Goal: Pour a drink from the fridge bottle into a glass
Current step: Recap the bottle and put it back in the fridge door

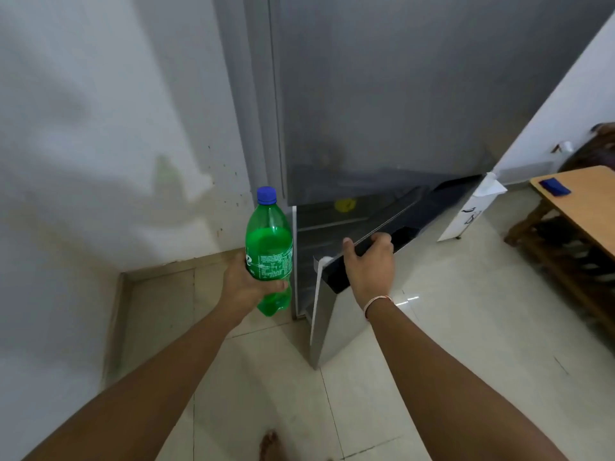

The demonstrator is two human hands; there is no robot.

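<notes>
Left hand [248,287] wraps the green bottle [269,251] low on its body, long axis upright, cap above. Right hand [367,261] grips the open fridge door [332,327] just beside it. No glass shows.

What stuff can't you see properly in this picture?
1. Inside the fridge, head view: dark, and the open door blocks most shelves.
2. Yellow thing inside: too blurry to name.
3. Bottle label: too small to read, partly covered by the left hand.
4. A glass: none in view.
</notes>
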